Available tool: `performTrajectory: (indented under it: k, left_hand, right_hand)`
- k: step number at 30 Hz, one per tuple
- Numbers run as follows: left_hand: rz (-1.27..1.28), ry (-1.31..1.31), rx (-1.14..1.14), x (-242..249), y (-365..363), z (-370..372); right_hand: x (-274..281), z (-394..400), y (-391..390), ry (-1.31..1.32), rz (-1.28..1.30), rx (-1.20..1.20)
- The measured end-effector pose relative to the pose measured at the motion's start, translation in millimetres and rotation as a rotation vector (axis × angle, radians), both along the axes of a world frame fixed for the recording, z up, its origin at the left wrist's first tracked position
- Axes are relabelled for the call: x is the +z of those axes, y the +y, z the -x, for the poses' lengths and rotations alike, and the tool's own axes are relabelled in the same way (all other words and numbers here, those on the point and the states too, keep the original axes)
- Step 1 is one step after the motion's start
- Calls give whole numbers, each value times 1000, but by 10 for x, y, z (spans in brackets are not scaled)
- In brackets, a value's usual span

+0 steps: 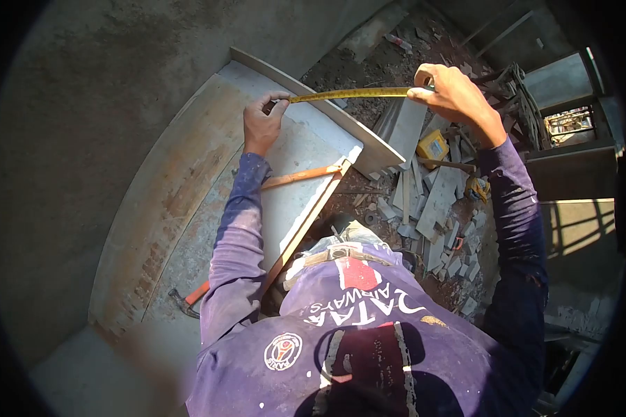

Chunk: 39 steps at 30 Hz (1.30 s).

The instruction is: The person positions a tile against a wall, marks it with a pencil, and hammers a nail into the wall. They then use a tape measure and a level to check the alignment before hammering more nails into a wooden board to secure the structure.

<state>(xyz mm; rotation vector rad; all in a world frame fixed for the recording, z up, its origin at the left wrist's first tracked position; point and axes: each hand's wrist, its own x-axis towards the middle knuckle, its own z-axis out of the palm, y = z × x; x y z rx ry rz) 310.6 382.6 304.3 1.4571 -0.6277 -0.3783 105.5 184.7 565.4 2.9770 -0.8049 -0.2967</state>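
Hands stretch a yellow tape measure (351, 93) out level across the top edge of a pale stone slab (306, 142). At the near end of the tape the left hand (263, 124) pinches its tip between thumb and fingers, pressed against the slab's upper edge (306, 89). Out past the slab's far corner, over the rubble, the right hand (451, 92) is clenched on the other end of the tape; whether the tape's case sits inside that fist cannot be told. Between the two hands the tape runs straight and taut, just above the slab's edge.

On the slab lies a wooden square (306, 208), one arm running across the stone and the longer arm following the slab's lower edge towards the person's body. A hammer (186, 300) with an orange handle rests on the grey floor near the person's left elbow. Right of the slab, broken tile pieces (438, 208) lie scattered on bare earth, with a small yellow box (432, 146) among them. Both sleeves (238, 236) are purple and dusty
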Motion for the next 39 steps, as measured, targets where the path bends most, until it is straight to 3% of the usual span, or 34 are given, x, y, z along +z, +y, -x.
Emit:
performTrajectory:
  k: [1,4,8,9,13,15,20,22,25,26,27,28,31,35,39]
  left_hand:
    - [153,80,-64,98,132,-12]
    - [248,134,-103,450,521,129]
    - [65,112,-109,500,946,417]
    - [-16,109,2,463,1054,489]
    - [-195,-41,400,449,1564,656]
    - [-416,-184,443,414,1874,699]
    - [-509,-313,497,520,2209,923]
    - [-482,-195,638,588,2317,1011]
    - [-716,-159,816,763,2519,1088]
    - [-522,-139,846,696,2580,1098]
    - [-530,-136,848,631,2684,1114]
    - [-471,-121,846,562,2801,1136]
    - [-402,-97,866,418,2962,1262]
    - [-326,229,795,530,2821,1619]
    - [-367,160,747,375,2625,1899]
  right_hand:
    - [-183,101,-51,-13,-118,4]
    - [-840,291,138,-169,-528,-4]
    - [-1478,69,852,-213,-867,-59]
    - [-1541,-32,1072,-216,-942,-72]
    - [-1977,-345,1826,-289,-752,101]
    - [-2001,-509,2069,-115,-874,153]
    - [-2263,-734,2507,-37,-1160,265]
    - [-2227,-736,2585,-53,-1083,290]
    - [-2282,-788,2821,-73,-945,338]
    - [-2292,-791,2922,-251,-895,399]
    - [-2290,-799,2998,-430,-837,455]
    - [-2289,-840,3019,-412,-960,497]
    - [-2155,-750,2818,-439,-898,471]
    - [-2450,-462,2179,-324,-373,504]
    - [-2636,-391,1985,-348,-290,537]
